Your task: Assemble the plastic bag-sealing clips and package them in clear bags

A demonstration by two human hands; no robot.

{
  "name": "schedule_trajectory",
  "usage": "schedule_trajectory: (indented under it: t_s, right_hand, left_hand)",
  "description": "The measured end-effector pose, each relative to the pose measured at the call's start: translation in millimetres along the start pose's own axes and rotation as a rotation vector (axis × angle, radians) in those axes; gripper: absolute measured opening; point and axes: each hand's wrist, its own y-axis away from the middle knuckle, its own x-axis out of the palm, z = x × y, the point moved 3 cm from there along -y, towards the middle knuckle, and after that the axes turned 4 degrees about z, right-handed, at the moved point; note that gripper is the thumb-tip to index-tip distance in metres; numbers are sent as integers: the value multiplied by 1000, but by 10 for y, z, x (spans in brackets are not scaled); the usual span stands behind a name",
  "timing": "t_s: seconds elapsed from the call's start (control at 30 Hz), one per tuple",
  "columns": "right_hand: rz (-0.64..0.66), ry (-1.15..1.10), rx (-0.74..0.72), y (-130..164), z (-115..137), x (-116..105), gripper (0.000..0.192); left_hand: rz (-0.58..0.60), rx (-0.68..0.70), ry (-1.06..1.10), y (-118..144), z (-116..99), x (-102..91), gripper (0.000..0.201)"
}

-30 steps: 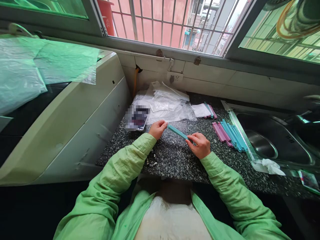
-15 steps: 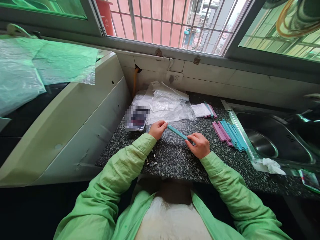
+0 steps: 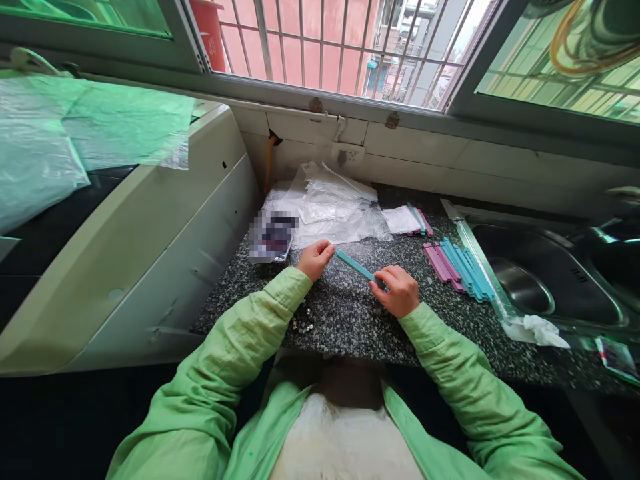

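A slim teal bag sealing clip slants between my two hands above the speckled counter. My right hand grips its lower right end between thumb and fingers. At the upper left end, my left hand is closed in a pinch, its fingertips at the tip of the clip. Small shiny bits lie on the counter below my left wrist. To the right of my right hand rest several pink clips beside several teal clips, laid side by side.
Clear plastic bags are heaped at the back. A phone-like device, partly blurred out, lies left of them. A white packet sits by more clips. The sink is at right, a pale appliance at left.
The view shifts very slightly. Both hands and the teal clip stay nearly where they were.
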Motion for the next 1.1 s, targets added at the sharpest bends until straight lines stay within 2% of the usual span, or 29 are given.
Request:
schedule_trajectory:
  t_s: [0.17,0.37,0.7,0.87,0.97,1.1]
  right_hand:
    - [-20,14,-11,-10,13,-21,12]
    - [2,21,-19,-15,26,-17,11]
    - [31,-30,10,-25,42,-14,13]
    - [44,-303,153,-122,41,54,17]
    - [106,-494,246,-208,73,151,18]
    - [170,-612,319,-273,143,257,21]
  left_hand:
    - [29,-11,-90,27,-29,8,45]
    - [123,-91,73,32,-3,90,48]
    - [111,-107,179,31,-28,89,44]
    - [151,-59,125,52,-118,80,45]
    - [166,-49,111,59,-142,66,45]
    - [166,-31,111,60,-145,45,44]
